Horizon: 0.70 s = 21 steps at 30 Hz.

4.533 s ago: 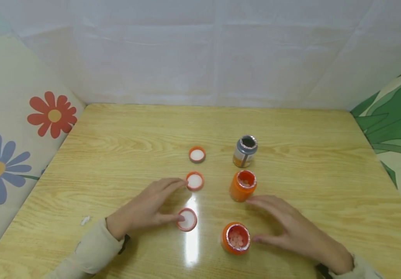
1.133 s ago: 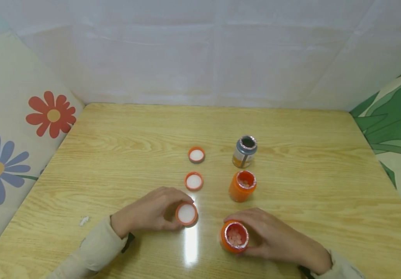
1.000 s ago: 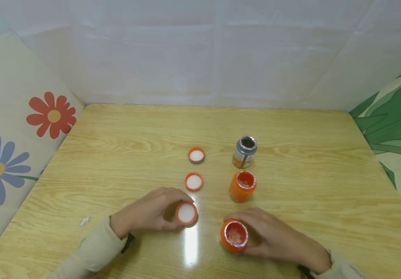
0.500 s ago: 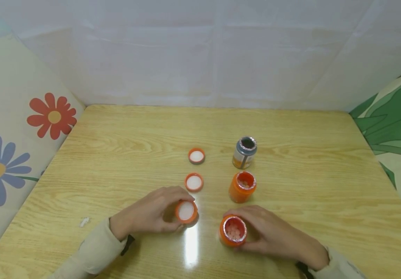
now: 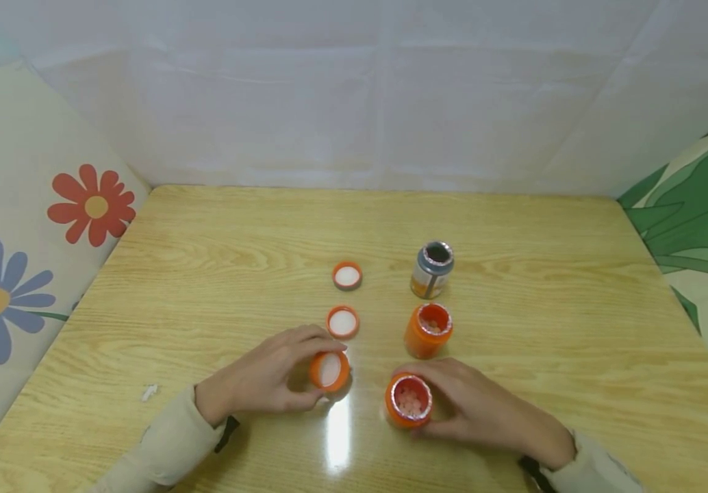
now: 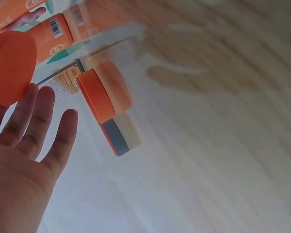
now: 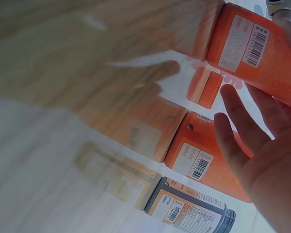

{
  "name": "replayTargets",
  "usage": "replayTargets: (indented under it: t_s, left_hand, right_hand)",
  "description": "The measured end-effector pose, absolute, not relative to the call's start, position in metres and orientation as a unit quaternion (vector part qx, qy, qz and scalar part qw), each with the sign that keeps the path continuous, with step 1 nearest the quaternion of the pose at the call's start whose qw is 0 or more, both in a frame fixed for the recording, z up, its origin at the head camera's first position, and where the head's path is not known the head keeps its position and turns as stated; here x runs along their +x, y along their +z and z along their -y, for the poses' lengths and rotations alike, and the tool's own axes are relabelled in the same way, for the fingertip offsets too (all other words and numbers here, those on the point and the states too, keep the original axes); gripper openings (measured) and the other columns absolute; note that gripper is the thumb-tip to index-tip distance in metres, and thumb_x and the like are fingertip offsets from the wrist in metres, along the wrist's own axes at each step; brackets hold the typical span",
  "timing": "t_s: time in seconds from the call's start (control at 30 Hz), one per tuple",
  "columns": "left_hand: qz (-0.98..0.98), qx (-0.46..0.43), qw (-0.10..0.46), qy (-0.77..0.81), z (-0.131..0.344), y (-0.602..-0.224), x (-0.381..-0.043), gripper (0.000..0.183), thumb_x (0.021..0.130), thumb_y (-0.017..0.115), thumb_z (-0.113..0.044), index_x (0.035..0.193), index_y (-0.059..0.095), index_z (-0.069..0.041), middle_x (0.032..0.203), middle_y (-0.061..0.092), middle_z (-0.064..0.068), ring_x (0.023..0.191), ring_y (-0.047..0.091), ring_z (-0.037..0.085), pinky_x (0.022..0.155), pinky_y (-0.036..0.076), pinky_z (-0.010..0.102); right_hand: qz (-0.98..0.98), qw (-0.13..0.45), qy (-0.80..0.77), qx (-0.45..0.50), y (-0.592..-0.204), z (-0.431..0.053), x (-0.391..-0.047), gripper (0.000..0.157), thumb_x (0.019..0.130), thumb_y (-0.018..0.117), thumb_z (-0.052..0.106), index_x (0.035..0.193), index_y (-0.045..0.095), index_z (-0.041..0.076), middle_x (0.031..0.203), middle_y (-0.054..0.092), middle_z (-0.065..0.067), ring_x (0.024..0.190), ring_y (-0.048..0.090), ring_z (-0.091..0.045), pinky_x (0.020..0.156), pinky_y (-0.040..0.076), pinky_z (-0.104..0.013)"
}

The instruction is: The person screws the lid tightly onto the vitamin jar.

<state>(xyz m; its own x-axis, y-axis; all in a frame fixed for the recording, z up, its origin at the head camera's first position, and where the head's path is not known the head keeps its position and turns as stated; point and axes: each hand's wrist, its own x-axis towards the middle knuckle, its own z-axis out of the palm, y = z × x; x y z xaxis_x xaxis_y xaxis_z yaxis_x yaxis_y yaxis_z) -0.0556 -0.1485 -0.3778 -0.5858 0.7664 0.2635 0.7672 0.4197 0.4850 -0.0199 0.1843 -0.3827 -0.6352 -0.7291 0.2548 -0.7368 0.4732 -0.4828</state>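
In the head view my left hand [image 5: 264,373] pinches an orange screw cap [image 5: 329,371] by its edge between fingers and thumb. The cap is raised off the table and tilted, its white liner facing up; its smooth orange outside [image 6: 14,68] shows in the left wrist view. My right hand [image 5: 474,407] grips an uncapped orange pill bottle [image 5: 394,413] from the right side, with round pale tablets inside. The right wrist view shows this bottle's barcode label [image 7: 245,43], with its base close over the table. Cap and bottle are apart, a short gap between them.
Behind the right hand stand a second open orange bottle [image 5: 423,341] with tablets and a grey open bottle [image 5: 431,279]. Two caps, an orange one [image 5: 342,322] and a grey-edged one [image 5: 347,276], lie liner up behind the left hand. A small white mark [image 5: 149,392] is on the wooden table [image 5: 237,239].
Over the span my left hand has picked up the nearest cap and tilted it. My right hand has taken hold of the nearest bottle, which has shifted slightly away and left.
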Motion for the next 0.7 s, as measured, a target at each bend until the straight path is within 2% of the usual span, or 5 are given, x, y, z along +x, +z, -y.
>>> replayTargets:
  t_s: [0.13, 0.3, 0.5, 0.7]
  left_hand:
    - [0.837, -0.454, -0.004, -0.305, 0.1472, -0.3769, -0.057, 0.064, 0.075, 0.081, -0.02, 0.133, 0.056, -0.011, 0.124, 0.061, -0.004, 0.111, 0.059, 0.008, 0.094, 0.052, 0.031]
    - [0.823, -0.463, 0.0, -0.329, 0.1457, -0.3758, -0.0583, 0.061, 0.073, 0.081, -0.016, 0.127, 0.052, -0.011, 0.117, 0.062, -0.004, 0.103, 0.058, 0.007, 0.09, 0.054, 0.032]
    - [0.82, -0.456, -0.014, -0.345, 0.1456, -0.374, -0.0576, 0.058, 0.074, 0.08, -0.015, 0.124, 0.052, -0.013, 0.118, 0.061, -0.005, 0.107, 0.059, 0.007, 0.093, 0.054, 0.032]
    - [0.836, -0.428, -0.032, -0.341, 0.1464, -0.3724, -0.0549, 0.061, 0.074, 0.08, -0.016, 0.128, 0.052, -0.013, 0.121, 0.063, -0.007, 0.109, 0.061, 0.008, 0.094, 0.054, 0.035]
  right_hand:
    - [0.858, 0.0, 0.286, 0.427, -0.3819, -0.1833, -0.022, 0.061, 0.081, 0.08, 0.041, 0.134, 0.055, 0.024, 0.122, 0.064, 0.013, 0.107, 0.062, -0.01, 0.091, 0.052, -0.036]
    - [0.851, 0.001, 0.293, 0.435, -0.3827, -0.1826, -0.0252, 0.059, 0.082, 0.08, 0.039, 0.133, 0.055, 0.022, 0.12, 0.065, 0.01, 0.106, 0.062, -0.012, 0.091, 0.052, -0.037]
    - [0.853, 0.001, 0.294, 0.432, -0.3837, -0.1823, -0.0271, 0.059, 0.08, 0.081, 0.039, 0.131, 0.056, 0.021, 0.12, 0.065, 0.01, 0.106, 0.063, -0.013, 0.09, 0.052, -0.037]
    - [0.856, -0.001, 0.295, 0.424, -0.3841, -0.1815, -0.028, 0.059, 0.08, 0.081, 0.04, 0.131, 0.056, 0.023, 0.12, 0.065, 0.012, 0.106, 0.063, -0.011, 0.091, 0.052, -0.036]
